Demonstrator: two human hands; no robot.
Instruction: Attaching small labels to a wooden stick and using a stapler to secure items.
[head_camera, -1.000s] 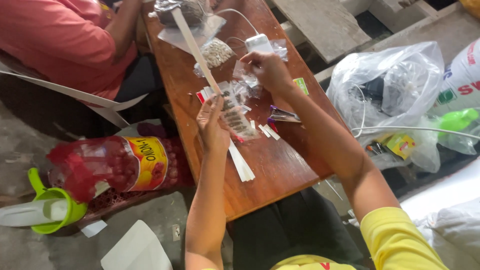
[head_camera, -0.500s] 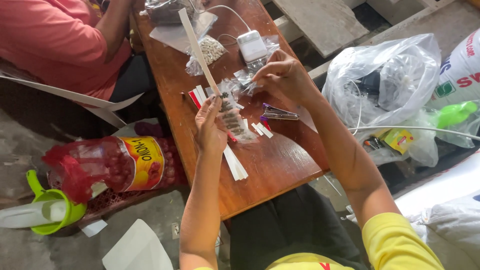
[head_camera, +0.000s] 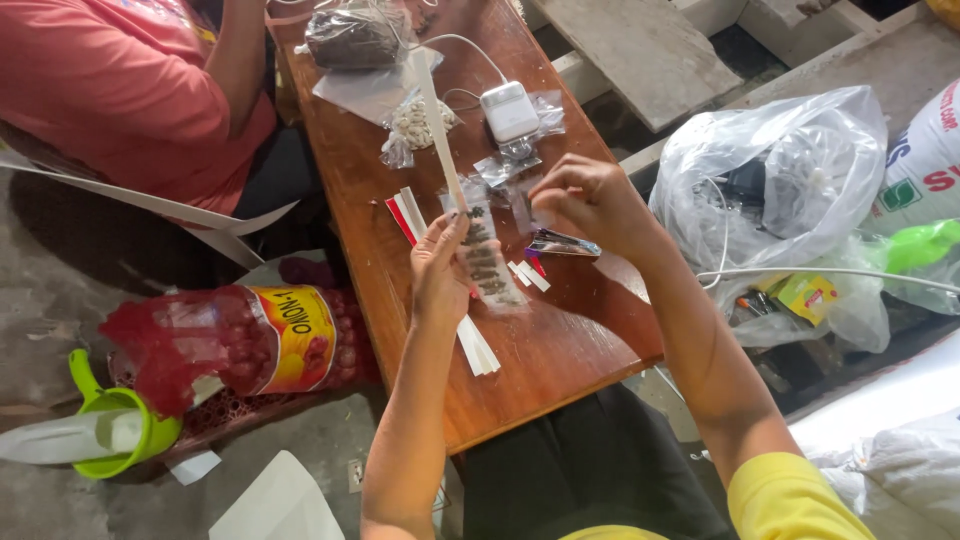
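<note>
Here, above the wooden bench (head_camera: 560, 350), my left hand (head_camera: 440, 270) fingers grip a clear seed-filled packet (head_camera: 488, 262) upright; my right hand (head_camera: 590, 200) fingers pinch narrowly just beside its top.

Small packets being handled over a wooden table (head_camera: 560, 350)

A clear packet (head_camera: 487, 255) of dark bits is being held by the left hand (head_camera: 440, 265); its top is being pinched by the right hand (head_camera: 590, 200). White strips (head_camera: 475, 345) are lying beneath, a white charger (head_camera: 509, 110) beyond.
</note>
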